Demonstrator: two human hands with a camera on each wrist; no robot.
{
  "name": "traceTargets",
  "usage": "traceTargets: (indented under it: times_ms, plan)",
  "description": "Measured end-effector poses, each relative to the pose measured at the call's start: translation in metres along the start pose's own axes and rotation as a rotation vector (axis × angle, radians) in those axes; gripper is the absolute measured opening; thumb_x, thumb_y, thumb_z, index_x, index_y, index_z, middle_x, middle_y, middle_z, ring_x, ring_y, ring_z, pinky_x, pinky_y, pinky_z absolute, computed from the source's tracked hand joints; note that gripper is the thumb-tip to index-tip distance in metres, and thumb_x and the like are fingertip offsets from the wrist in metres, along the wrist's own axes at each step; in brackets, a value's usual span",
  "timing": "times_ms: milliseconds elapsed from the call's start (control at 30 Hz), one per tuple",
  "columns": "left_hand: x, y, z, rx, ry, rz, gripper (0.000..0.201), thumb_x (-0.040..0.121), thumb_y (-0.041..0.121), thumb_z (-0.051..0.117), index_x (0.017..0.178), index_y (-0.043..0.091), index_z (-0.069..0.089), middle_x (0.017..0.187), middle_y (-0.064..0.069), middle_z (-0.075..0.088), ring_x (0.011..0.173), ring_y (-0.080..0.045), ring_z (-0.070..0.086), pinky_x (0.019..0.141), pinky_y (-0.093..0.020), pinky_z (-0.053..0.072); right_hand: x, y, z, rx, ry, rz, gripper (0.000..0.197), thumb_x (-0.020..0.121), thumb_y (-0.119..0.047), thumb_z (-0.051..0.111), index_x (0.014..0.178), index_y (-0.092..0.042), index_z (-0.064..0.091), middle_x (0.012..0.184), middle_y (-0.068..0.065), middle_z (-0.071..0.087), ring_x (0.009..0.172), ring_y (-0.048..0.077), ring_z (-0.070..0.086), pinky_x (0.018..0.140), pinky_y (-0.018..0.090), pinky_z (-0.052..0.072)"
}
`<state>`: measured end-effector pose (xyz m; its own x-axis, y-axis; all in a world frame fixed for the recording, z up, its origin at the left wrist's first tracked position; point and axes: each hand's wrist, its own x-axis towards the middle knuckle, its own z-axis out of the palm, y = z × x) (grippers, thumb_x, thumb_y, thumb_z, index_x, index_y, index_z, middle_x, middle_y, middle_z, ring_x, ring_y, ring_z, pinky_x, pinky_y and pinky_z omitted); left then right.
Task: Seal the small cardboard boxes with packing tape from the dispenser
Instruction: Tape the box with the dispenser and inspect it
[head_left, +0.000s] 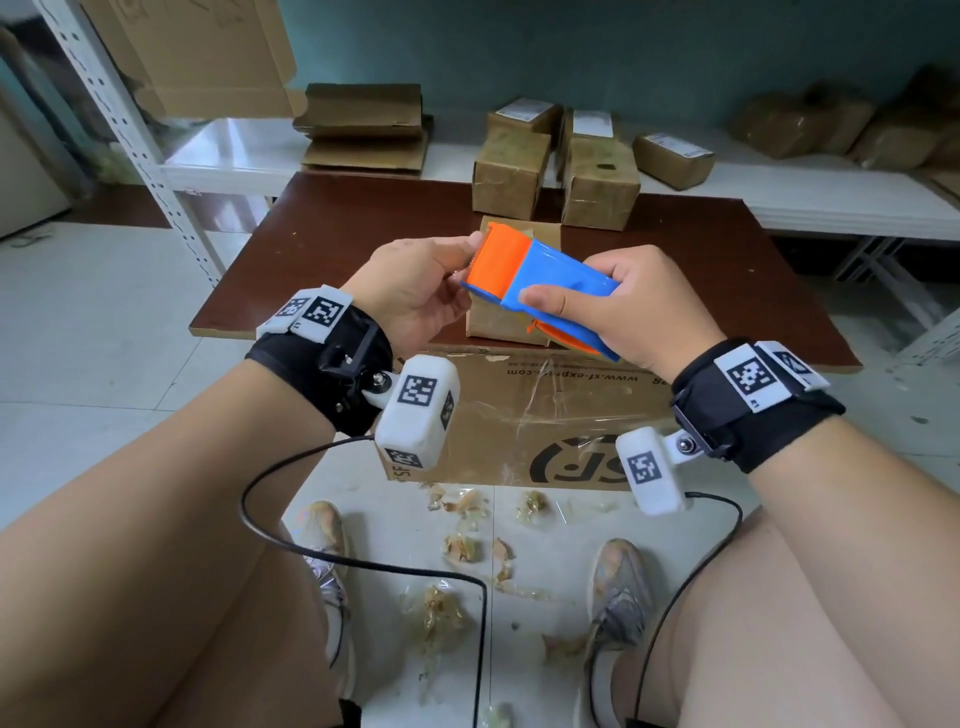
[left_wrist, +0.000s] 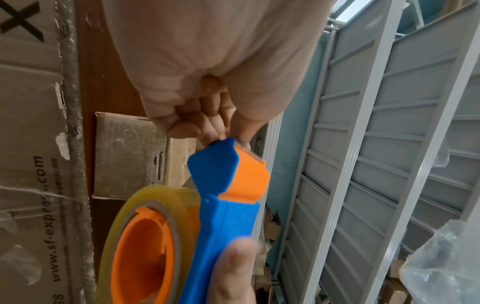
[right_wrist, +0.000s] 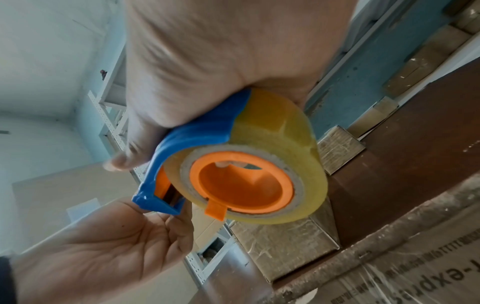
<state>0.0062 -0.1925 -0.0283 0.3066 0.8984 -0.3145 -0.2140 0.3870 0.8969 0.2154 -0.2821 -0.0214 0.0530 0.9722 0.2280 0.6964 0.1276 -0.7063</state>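
A blue and orange tape dispenser (head_left: 540, 283) is held in the air over a small cardboard box (head_left: 498, 322) that stands on the brown table (head_left: 337, 234). My right hand (head_left: 597, 306) grips its blue body, thumb on top. My left hand (head_left: 467, 254) pinches the orange front end by the cutter edge. The left wrist view shows the fingertips (left_wrist: 228, 137) closed on that tip, with the yellowish tape roll (left_wrist: 155, 195) below. In the right wrist view the roll (right_wrist: 280, 127) sits under my palm, above the box (right_wrist: 280, 246). No pulled-out strip is visible.
Three taped boxes (head_left: 511, 171) (head_left: 600, 182) (head_left: 672, 158) stand at the table's far edge. Flattened cardboard (head_left: 363, 127) lies on the white shelf (head_left: 234, 150). A large printed carton (head_left: 545, 415) sits under the table's front edge. Tape scraps (head_left: 467, 545) litter the floor by my feet.
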Motion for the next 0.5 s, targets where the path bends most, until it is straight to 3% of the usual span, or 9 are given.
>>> traceTargets:
  times_ms: [67,200,300,400,500]
  plan:
    - [0.0,-0.003,0.002,0.012,0.026,0.03,0.015,0.102,0.021,0.072,0.105,0.008,0.078,0.094,-0.009,0.066,0.071,-0.011,0.054,0.065,-0.021,0.049,0.0,0.002,0.0,-0.031,-0.009,-0.007,0.092,0.066,-0.091,0.069,0.069,0.001,0.061,0.063,0.019,0.057,0.055,0.032,0.053,0.054,0.033,0.035]
    - [-0.002,-0.007,0.005,0.019,0.05,0.09,0.011,0.102,0.016,0.071,0.097,0.008,0.077,0.074,-0.004,0.061,0.053,-0.006,0.053,0.068,-0.023,0.048,-0.001,0.003,-0.005,-0.091,0.02,-0.02,0.087,0.069,-0.086,0.073,0.065,-0.001,0.058,0.06,0.016,0.051,0.049,0.015,0.043,0.051,0.032,0.031]
    - [-0.004,-0.011,0.005,0.049,0.034,0.164,0.011,0.102,0.01,0.069,0.094,0.006,0.077,0.072,-0.006,0.06,0.056,-0.008,0.056,0.073,-0.028,0.049,-0.004,0.004,-0.009,-0.124,0.035,-0.026,0.083,0.071,-0.083,0.076,0.063,-0.003,0.056,0.057,0.012,0.048,0.049,0.016,0.041,0.052,0.032,0.031]
    - [-0.006,-0.006,0.001,-0.01,0.054,0.214,0.007,0.102,0.005,0.067,0.098,0.003,0.073,0.074,-0.005,0.068,0.059,-0.008,0.057,0.067,-0.023,0.048,-0.006,0.009,-0.016,-0.159,0.041,-0.022,0.087,0.067,-0.088,0.073,0.063,-0.003,0.055,0.06,0.016,0.049,0.053,0.026,0.043,0.053,0.035,0.03]
    - [-0.006,0.007,-0.013,-0.09,0.132,0.253,0.009,0.102,0.005,0.067,0.094,0.008,0.071,0.079,-0.002,0.073,0.063,-0.008,0.057,0.064,-0.02,0.045,-0.01,0.017,-0.027,-0.202,0.051,0.034,0.089,0.066,-0.089,0.073,0.063,-0.002,0.053,0.06,0.016,0.045,0.051,0.019,0.037,0.054,0.035,0.028]
